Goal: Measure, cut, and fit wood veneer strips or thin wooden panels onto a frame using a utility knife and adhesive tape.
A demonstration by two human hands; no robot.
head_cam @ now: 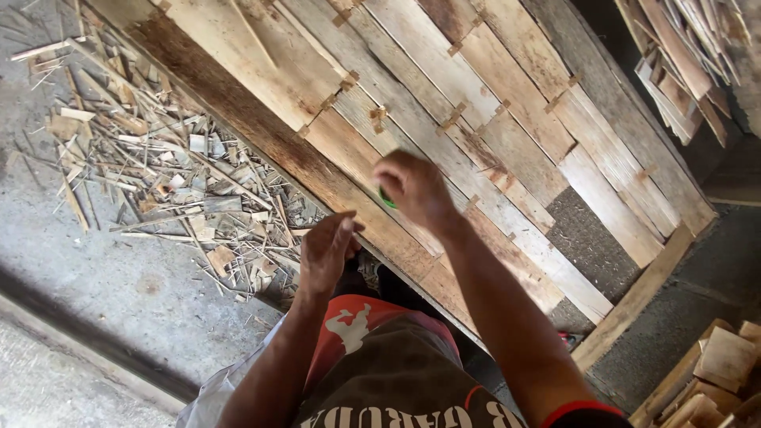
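Observation:
My right hand [414, 189] is closed around a small green object [387, 198], held just above a wide sheet of thin wood veneer strips [444, 103]. The strips lie side by side and are joined with small tape patches [379, 116]. My left hand [326, 250] hovers lower, near the sheet's near edge, fingers together and holding nothing that I can see. The green object is mostly hidden by my fingers.
A heap of splintered veneer scraps [166, 174] lies on the grey concrete floor [95, 293] to the left. Stacks of veneer pieces stand at the top right [682, 63] and bottom right [713, 372]. A wooden batten [634, 297] borders the sheet's right end.

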